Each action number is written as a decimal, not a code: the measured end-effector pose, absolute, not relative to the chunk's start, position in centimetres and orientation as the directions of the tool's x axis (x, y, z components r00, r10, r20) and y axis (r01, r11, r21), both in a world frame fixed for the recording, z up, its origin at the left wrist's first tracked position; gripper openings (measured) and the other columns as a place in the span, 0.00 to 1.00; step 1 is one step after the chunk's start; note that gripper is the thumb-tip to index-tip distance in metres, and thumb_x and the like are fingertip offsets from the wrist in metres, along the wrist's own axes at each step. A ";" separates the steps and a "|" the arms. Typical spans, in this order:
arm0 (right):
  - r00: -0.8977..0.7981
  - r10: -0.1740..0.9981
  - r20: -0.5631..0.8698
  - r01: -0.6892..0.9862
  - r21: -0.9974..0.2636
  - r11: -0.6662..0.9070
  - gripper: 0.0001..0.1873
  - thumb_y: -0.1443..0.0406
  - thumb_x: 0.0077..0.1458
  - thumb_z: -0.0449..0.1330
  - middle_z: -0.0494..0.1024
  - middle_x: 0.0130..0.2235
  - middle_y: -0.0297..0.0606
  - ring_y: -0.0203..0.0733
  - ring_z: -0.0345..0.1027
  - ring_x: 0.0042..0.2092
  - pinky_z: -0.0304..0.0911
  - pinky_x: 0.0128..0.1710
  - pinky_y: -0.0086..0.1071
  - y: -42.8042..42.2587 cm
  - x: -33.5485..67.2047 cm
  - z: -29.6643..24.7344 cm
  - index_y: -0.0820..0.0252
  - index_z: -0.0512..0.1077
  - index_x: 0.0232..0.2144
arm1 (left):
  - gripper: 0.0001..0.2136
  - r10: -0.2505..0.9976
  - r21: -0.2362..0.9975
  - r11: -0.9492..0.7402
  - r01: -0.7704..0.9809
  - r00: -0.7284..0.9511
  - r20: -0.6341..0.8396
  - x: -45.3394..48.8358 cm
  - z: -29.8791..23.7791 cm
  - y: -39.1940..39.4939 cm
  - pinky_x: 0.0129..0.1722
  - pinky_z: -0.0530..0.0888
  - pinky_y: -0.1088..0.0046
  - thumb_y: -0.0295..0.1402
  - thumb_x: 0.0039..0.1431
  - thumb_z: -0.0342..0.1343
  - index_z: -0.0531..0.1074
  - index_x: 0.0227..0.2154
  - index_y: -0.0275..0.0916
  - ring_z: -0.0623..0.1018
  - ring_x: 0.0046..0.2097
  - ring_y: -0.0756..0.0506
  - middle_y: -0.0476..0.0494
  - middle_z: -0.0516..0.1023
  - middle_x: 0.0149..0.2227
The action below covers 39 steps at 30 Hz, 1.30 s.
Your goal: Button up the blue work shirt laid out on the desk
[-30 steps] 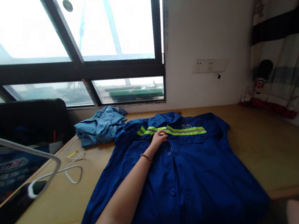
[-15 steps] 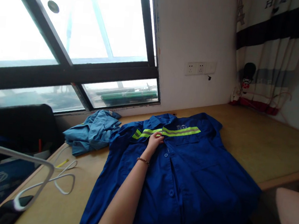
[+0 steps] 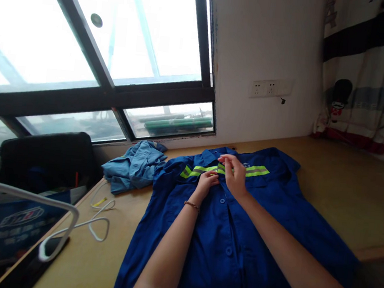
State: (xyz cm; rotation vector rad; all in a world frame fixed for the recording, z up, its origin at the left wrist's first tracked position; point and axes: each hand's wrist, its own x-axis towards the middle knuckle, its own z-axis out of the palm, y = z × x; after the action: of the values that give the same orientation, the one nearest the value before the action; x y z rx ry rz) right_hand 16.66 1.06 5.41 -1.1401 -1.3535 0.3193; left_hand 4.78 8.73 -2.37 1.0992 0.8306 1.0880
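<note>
A dark blue work shirt point(image 3: 274, 206) lies front up on the table, with a yellow-green and grey reflective stripe across its chest. Just below the stripe, my left hand point(image 3: 207, 183) rests on the shirt front, its fingers closed on the fabric by the front opening. My right hand point(image 3: 236, 175) is over the chest beside it, fingers loosely curled and apart, with nothing visible in them. Farther down the front, an upper button point(image 3: 222, 201) and a lower button point(image 3: 228, 251) show. Cloth under my left fingertips is hidden.
A crumpled light blue garment point(image 3: 135, 165) lies left of the shirt on the wooden table point(image 3: 350, 191). A white cable point(image 3: 76, 216) loops over the left edge. Behind are a window point(image 3: 155, 32), wall sockets point(image 3: 271, 88) and a curtain point(image 3: 368, 79). A black chair back point(image 3: 48, 157) stands at left.
My right hand has come in from the lower right to above the shirt's chest. My left hand keeps its place on the shirt. The view has shifted slightly left.
</note>
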 end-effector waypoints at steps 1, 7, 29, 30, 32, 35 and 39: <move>0.244 0.753 0.611 0.433 -0.763 0.479 0.13 0.61 0.56 0.48 0.73 0.38 0.37 0.40 0.66 0.41 0.60 0.43 0.33 1.4 16.5 4.5 0.56 0.70 0.38 | 0.11 0.961 0.959 0.087 -0.271 0.278 -0.008 4.7 -2.4 8.8 0.32 0.73 0.72 0.27 0.41 0.60 0.69 0.31 0.33 0.74 0.27 0.51 0.46 0.73 0.28; 0.192 0.782 0.593 0.531 -0.733 0.425 0.11 0.66 0.51 0.51 0.74 0.33 0.39 0.41 0.67 0.36 0.62 0.38 0.33 3.8 17.4 -1.2 0.59 0.73 0.31 | 0.10 0.956 0.944 0.137 -0.302 0.289 -0.046 4.7 -2.4 8.9 0.31 0.73 0.75 0.25 0.42 0.60 0.70 0.31 0.31 0.74 0.27 0.51 0.44 0.73 0.29; 0.137 0.786 0.603 0.637 -0.661 0.396 0.11 0.66 0.47 0.57 0.72 0.37 0.39 0.41 0.65 0.40 0.61 0.42 0.35 4.2 18.1 -2.3 0.58 0.74 0.35 | 0.10 0.933 0.890 0.218 -0.400 0.354 -0.069 4.5 -1.8 8.6 0.31 0.72 0.72 0.27 0.39 0.62 0.66 0.25 0.33 0.74 0.26 0.50 0.46 0.71 0.23; 0.143 0.790 0.596 0.618 -0.677 0.400 0.11 0.66 0.46 0.57 0.72 0.37 0.39 0.41 0.65 0.40 0.61 0.42 0.35 4.3 18.1 -2.3 0.58 0.74 0.35 | 0.10 0.933 0.884 0.223 -0.412 0.352 -0.071 4.4 -1.8 8.6 0.32 0.72 0.71 0.27 0.39 0.62 0.66 0.25 0.33 0.74 0.26 0.50 0.46 0.71 0.23; 0.151 0.808 0.569 0.567 -0.720 0.401 0.11 0.66 0.46 0.58 0.72 0.37 0.39 0.41 0.66 0.40 0.62 0.39 0.34 4.4 18.2 -2.4 0.59 0.74 0.35 | 0.11 0.934 0.871 0.233 -0.432 0.349 -0.077 4.5 -1.9 8.7 0.32 0.72 0.70 0.25 0.38 0.62 0.65 0.25 0.33 0.74 0.26 0.49 0.46 0.71 0.24; 0.159 0.845 0.510 0.476 -0.790 0.387 0.12 0.65 0.44 0.59 0.73 0.38 0.40 0.41 0.67 0.39 0.63 0.36 0.33 4.8 18.5 -2.7 0.60 0.74 0.35 | 0.14 0.944 0.853 0.239 -0.463 0.318 -0.091 4.7 -2.2 8.8 0.33 0.71 0.70 0.22 0.35 0.62 0.64 0.26 0.33 0.74 0.27 0.50 0.47 0.71 0.23; 0.157 0.882 0.444 0.371 -0.854 0.364 0.14 0.65 0.42 0.60 0.74 0.38 0.40 0.41 0.67 0.39 0.63 0.38 0.34 5.3 18.8 -3.1 0.61 0.73 0.35 | 0.17 0.959 0.840 0.216 -0.498 0.269 -0.087 5.0 -2.5 8.8 0.32 0.71 0.71 0.17 0.33 0.60 0.63 0.28 0.35 0.73 0.26 0.51 0.49 0.70 0.23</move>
State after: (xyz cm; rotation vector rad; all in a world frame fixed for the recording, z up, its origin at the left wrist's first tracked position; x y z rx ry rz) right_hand 18.81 5.30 -3.13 -1.2150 -1.4332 0.5388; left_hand 5.04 8.81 -2.49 0.7975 0.7115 1.1369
